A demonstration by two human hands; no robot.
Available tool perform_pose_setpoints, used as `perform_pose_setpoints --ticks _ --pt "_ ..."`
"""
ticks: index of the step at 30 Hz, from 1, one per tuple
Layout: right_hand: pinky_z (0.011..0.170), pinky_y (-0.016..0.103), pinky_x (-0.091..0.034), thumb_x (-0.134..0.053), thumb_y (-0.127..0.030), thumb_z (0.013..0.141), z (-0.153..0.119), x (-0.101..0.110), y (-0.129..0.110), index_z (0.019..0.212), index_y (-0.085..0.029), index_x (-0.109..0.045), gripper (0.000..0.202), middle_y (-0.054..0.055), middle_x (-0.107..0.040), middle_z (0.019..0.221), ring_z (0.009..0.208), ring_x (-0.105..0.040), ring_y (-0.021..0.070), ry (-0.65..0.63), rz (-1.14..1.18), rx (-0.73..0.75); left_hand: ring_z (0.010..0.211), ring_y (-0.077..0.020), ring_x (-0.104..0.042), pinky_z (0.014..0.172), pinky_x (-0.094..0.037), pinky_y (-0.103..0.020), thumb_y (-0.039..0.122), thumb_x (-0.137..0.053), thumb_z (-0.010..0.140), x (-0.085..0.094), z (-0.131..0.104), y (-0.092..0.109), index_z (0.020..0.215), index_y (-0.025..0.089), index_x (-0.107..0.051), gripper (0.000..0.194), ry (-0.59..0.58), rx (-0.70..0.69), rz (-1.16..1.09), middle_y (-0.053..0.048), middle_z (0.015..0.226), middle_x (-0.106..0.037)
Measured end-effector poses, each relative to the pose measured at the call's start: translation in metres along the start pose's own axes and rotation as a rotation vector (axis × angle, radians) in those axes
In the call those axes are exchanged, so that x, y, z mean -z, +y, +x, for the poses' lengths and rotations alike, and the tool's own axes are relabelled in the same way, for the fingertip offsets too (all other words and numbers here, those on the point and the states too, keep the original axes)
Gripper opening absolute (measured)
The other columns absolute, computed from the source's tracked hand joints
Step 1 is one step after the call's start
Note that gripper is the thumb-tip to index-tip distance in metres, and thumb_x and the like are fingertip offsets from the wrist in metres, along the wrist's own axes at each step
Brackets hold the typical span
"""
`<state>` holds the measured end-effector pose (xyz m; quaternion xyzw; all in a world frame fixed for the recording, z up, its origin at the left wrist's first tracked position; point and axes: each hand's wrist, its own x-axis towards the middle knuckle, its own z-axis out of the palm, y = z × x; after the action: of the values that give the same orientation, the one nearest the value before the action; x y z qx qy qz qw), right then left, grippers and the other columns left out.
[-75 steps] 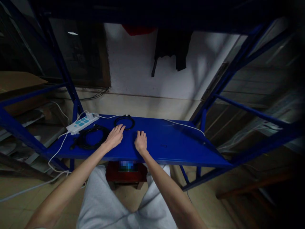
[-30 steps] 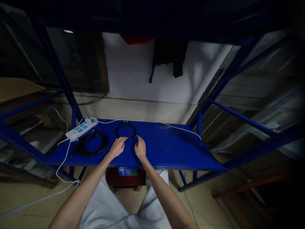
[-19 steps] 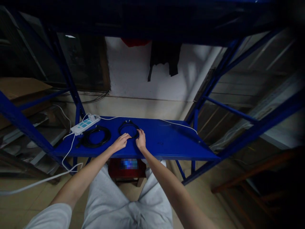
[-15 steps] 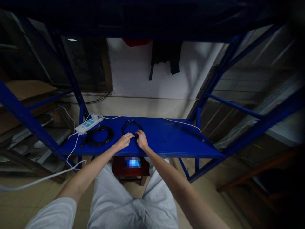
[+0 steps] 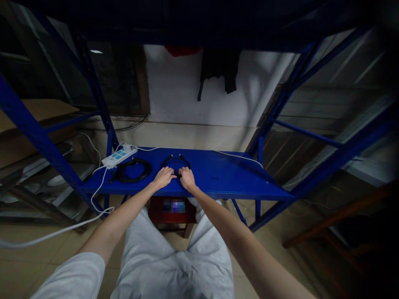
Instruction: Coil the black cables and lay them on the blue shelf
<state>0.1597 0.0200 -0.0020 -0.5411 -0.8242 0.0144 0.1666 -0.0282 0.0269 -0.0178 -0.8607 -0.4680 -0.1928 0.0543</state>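
Note:
On the blue shelf [image 5: 227, 176], a small coil of black cable [image 5: 170, 158] lies in front of me, its two plug ends at the far side. My left hand [image 5: 164, 177] is closed at the near left of this coil, thumb pointing inward. Across a narrow gap, my right hand [image 5: 187, 179] has its fingers curled over the near right of the same coil. The part of the cable under the fingers is mostly hidden. A larger coil of black cable [image 5: 148, 169] rests to the left of my left hand.
A white power strip [image 5: 120, 156] sits at the shelf's left end, with a white cord [image 5: 100, 187] hanging off the edge. Blue uprights [image 5: 277, 106] frame both sides. Below the shelf is a reddish-brown stool [image 5: 156, 212] bearing a blurred, lit object.
Both hands remain at the near side of the small coil, with the left fingers shifted slightly. The plug ends sit further apart. The whole view has tilted a little.

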Motion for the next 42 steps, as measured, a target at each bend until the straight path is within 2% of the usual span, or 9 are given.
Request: perform_pose_setpoints --ticks 7,16,20,23,25,29,34,38,42 --pt "0.091 0.035 -0.036 -0.043 -0.002 0.089 -0.003 0.0 0.005 0.104 -0.018 -0.069 0.034 0.011 -0.065 0.115 0.112 -0.049 0.0254 0.001 0.004 0.02 0.096 -0.0224 -0.061 0.086 -0.04 -0.035 0.045 -0.038 0.106 0.005 -0.003 0.002 0.094 0.018 -0.067 0.042 -0.044 -0.083 0.057 -0.009 0.098 -0.067" --pt "0.09 0.034 -0.038 -0.043 0.004 0.083 -0.015 0.01 0.019 0.112 -0.019 -0.063 0.042 0.011 -0.061 0.117 0.108 -0.051 0.0246 0.112 0.0 0.109 0.101 -0.0231 -0.058 0.088 -0.04 -0.035 0.051 -0.032 0.107 0.004 -0.009 0.003 0.096 0.019 -0.066 0.048 -0.046 -0.039 0.012 -0.008 0.1 -0.065" --pt "0.093 0.035 -0.04 -0.046 -0.001 0.089 -0.014 0.034 0.072 0.12 -0.02 -0.062 0.039 0.013 -0.06 0.124 0.114 -0.052 0.025 0.194 0.007 0.072 0.103 -0.0241 -0.056 0.089 -0.039 -0.036 0.051 -0.033 0.106 0.007 -0.014 0.009 0.103 0.02 -0.063 0.044 -0.082 -0.037 -0.04 -0.008 0.105 -0.063" --pt "0.087 0.031 -0.044 -0.061 -0.015 0.091 -0.013 0.058 0.129 0.114 -0.017 -0.065 0.023 0.012 -0.064 0.114 0.103 -0.058 0.0219 0.085 0.093 -0.06 0.104 -0.0252 -0.055 0.09 -0.039 -0.038 0.048 -0.032 0.106 0.008 -0.018 0.014 0.112 0.021 -0.061 0.04 -0.105 -0.024 -0.06 -0.009 0.111 -0.062" --pt "0.08 0.027 -0.046 -0.076 -0.021 0.083 -0.016 0.072 0.165 0.106 -0.016 -0.068 0.026 0.009 -0.066 0.104 0.092 -0.061 0.0194 -0.074 0.14 -0.114 0.104 -0.0254 -0.054 0.091 -0.039 -0.039 0.047 -0.031 0.107 0.009 -0.02 0.017 0.116 0.022 -0.058 0.038 -0.095 -0.011 -0.073 -0.009 0.113 -0.062" --pt "0.066 0.024 -0.044 -0.091 -0.022 0.06 -0.027 0.087 0.216 0.089 -0.018 -0.071 0.035 0.004 -0.068 0.086 0.076 -0.06 0.0167 -0.163 0.172 -0.212 0.104 -0.0252 -0.054 0.093 -0.038 -0.04 0.045 -0.033 0.106 0.01 -0.019 0.02 0.114 0.023 -0.056 0.033 -0.083 -0.001 -0.101 -0.008 0.112 -0.062" --pt "0.057 0.023 -0.04 -0.085 -0.016 0.057 -0.037 0.073 0.231 0.074 -0.019 -0.069 0.023 -0.003 -0.061 0.061 0.059 -0.055 0.0139 -0.167 0.322 -0.299 0.106 -0.0258 -0.052 0.094 -0.037 -0.041 0.045 -0.032 0.106 0.008 -0.017 0.019 0.111 0.023 -0.055 0.032 -0.108 0.011 -0.093 -0.008 0.113 -0.059" --pt "0.066 0.023 -0.045 -0.076 -0.022 0.072 -0.036 0.048 0.222 0.075 -0.018 -0.069 0.009 0.002 -0.07 0.075 0.072 -0.063 0.0153 -0.073 0.348 -0.301 0.107 -0.026 -0.052 0.094 -0.037 -0.042 0.045 -0.032 0.106 0.001 -0.016 0.012 0.112 0.023 -0.054 0.032 -0.112 0.013 -0.101 -0.008 0.117 -0.058" --pt "0.07 0.025 -0.045 -0.064 -0.027 0.083 -0.037 0.028 0.207 0.087 -0.019 -0.071 0.011 0.006 -0.074 0.089 0.08 -0.065 0.0177 0.048 0.336 -0.37 0.107 -0.026 -0.052 0.095 -0.037 -0.042 0.044 -0.034 0.105 -0.005 -0.007 0.006 0.11 0.024 -0.056 0.031 -0.164 0.032 -0.118 -0.009 0.115 -0.058"
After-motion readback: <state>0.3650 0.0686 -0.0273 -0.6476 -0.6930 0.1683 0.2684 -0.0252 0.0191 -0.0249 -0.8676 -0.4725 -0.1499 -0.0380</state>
